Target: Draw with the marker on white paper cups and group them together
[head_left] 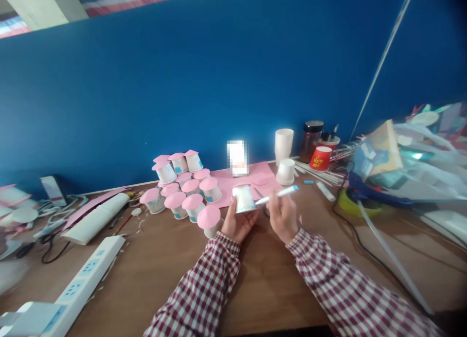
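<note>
My left hand (235, 225) is closed around a small white paper cup (243, 199), held upside down with faint blue marks near its rim. My right hand (284, 215) grips a white marker (277, 195) with a blue end pointing up to the right; its other end meets or nearly meets the cup's side. Left of my left hand stand several upturned cups with pink cone-shaped paper tops (209, 215) and blue marks on their sides. Behind the held cup lies a sheet of pink paper (262, 171).
An upturned white cup (285, 171) and a tall cup stack (283, 145) stand behind my right hand. Beyond are a red cup (321, 158), a dark-lidded jar (312, 137) and a blue cap (308, 182). A power strip (85, 274) lies front left; cables and bags crowd the right.
</note>
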`<state>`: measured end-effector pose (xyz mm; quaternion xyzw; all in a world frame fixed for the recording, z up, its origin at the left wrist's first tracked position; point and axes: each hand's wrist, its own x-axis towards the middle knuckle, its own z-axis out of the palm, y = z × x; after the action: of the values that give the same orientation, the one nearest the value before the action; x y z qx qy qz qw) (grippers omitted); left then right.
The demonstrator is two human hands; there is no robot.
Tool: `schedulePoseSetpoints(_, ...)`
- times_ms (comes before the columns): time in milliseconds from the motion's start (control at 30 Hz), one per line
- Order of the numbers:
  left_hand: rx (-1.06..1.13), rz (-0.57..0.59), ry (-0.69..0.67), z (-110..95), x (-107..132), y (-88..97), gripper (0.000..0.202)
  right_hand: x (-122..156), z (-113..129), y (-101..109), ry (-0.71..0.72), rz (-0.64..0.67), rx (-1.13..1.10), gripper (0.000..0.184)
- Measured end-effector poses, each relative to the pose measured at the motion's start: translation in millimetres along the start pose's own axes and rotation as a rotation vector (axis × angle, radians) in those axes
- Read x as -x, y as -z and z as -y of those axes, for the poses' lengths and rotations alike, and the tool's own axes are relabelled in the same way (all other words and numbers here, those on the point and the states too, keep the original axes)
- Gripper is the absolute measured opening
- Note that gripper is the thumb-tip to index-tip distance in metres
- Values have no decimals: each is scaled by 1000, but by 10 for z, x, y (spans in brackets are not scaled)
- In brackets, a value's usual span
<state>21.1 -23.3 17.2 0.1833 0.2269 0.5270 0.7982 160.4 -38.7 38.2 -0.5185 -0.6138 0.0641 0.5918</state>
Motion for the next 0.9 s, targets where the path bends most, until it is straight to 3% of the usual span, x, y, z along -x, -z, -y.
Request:
schedulePoseSetpoints(167,-73,46,4,20,39,24,49,-80,-60,8,-146,-90,-85,33)
schedulePoseSetpoints(300,-134,144,-8,70,204,-78,48,-139,-201,-22,-113,-52,-70,34)
schedulePoseSetpoints(433,-69,163,33,18,650,-197,59,-129,-288,-60,-96,-36,-43,39)
schedulePoseSetpoints(533,-27,88,-32,-137,1089,-156,54,-102,-296,-71,-52,8,-42,38)
schedulePoseSetpoints(633,-86,-75,-217,-417,1388,50,43,-84,-302,-82,-37,22,-16,41)
schedulePoseSetpoints(700,-177,-227,-410,-671,1439,270,38,-77,-316,-98,-26,24,-4,44)
schedulePoseSetpoints(800,-414,-509,-665,-1096,1341,670,35,-67,-329,-121,-14,67,21,46)
schedulePoseSetpoints(900,-923,-866,-738,-1464,1181,1038,44,-58,-318,-126,-13,83,36,46)
